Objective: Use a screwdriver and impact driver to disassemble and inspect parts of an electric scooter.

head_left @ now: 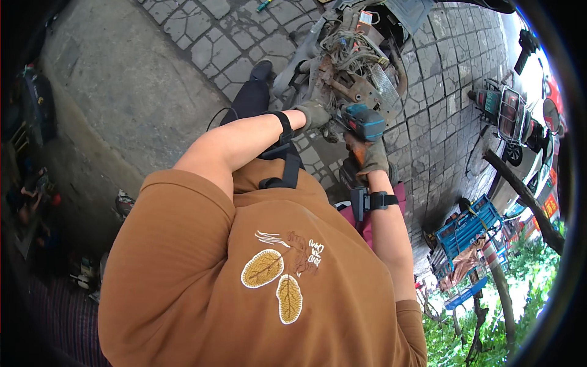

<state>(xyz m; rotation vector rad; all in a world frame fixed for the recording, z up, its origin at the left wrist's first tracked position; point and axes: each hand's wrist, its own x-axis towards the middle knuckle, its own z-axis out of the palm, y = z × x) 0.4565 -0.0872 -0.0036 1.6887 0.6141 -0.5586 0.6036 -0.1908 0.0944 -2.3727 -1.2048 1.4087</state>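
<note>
My right hand [374,158], in a grey-brown work glove, grips a teal and black cordless power tool [364,122]. The tool is held low over a partly stripped vehicle frame [353,87] of rusty, dirty metal. Close to the tool's left side, my left hand [314,114], in a similar glove, is closed at the frame's near edge; what its fingers hold is hidden. A tangle of wires and cables [350,46] lies over the frame's far part.
Grey plastic panels [408,15] stand at the frame's far end. Stone paving [437,79] surrounds it, with a concrete slab [128,79] at left. To the right are a parked scooter [510,113], a slanting trunk [523,199] and a blue cart [468,229]. My shoe [262,70] is beside the frame.
</note>
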